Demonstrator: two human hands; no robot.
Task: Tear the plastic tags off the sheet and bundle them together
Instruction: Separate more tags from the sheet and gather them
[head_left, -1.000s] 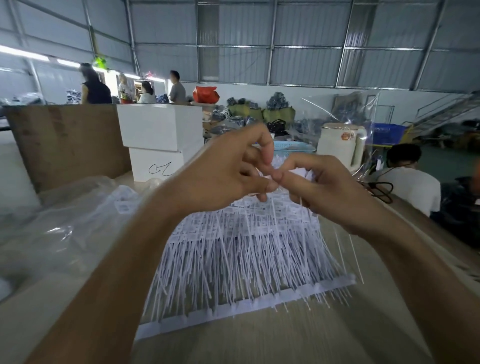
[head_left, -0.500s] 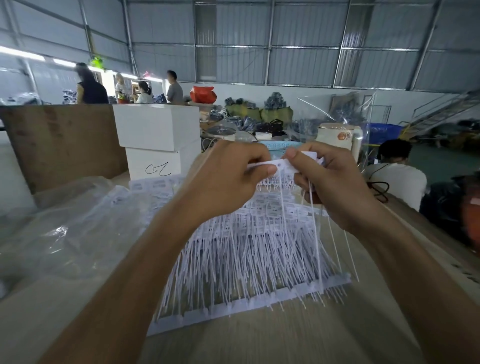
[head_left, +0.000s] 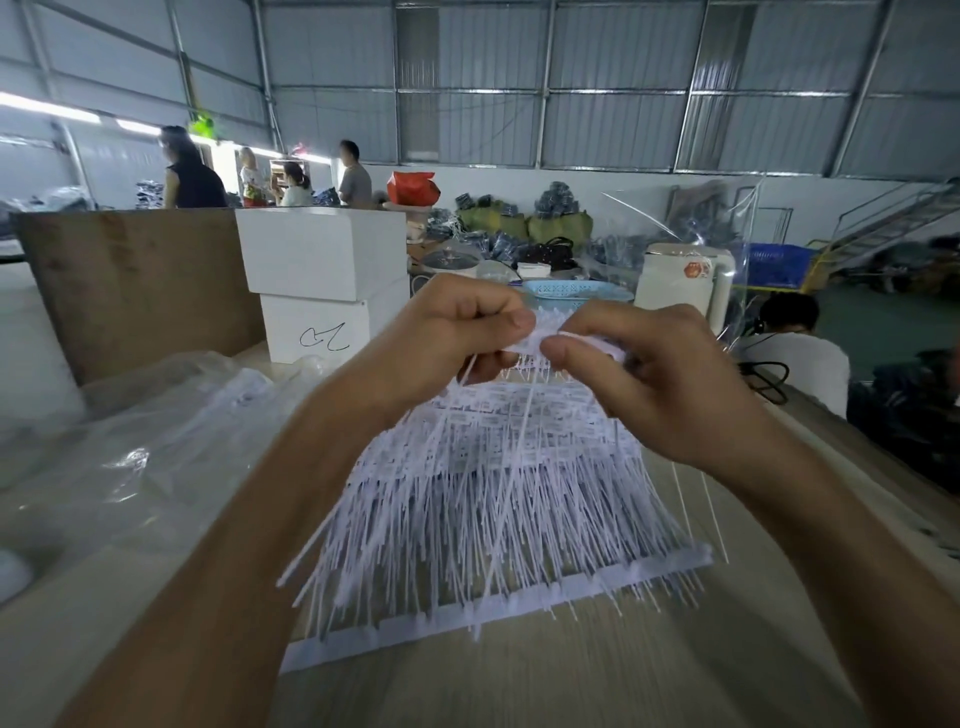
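Above the far half of the table (head_left: 597, 675), both hands raised and meeting over the stacked sheets of plastic tags (head_left: 493, 499). Left hand (head_left: 441, 343) curled, thumb pressed against forefinger, pinching one end of a short white strip of tags (head_left: 535, 340); right hand (head_left: 639, 374) likewise curled, thumb and forefinger pinching the same strip just beside the left grip, thumbs nearly touching. Thin tag tails hanging from the strip down onto the stack. Stack resting flat near the middle of the table, tails fanned toward the near edge, a white carrier bar (head_left: 519, 603) running across its near end. Crumpled clear plastic wrap (head_left: 130, 457) lying along the left edge; two white boxes (head_left: 322, 280) stacked at the far left corner. Step in hand judged to be tearing a strip free. Advisable: grips kept close together at the joint, so the break falls cleanly between heads; a short twisting snap rather than a long pull, to avoid stretching tails; loose tails kept hanging the same way, ready for bundling. Risk judged: tangling with the stack below if lowered early.
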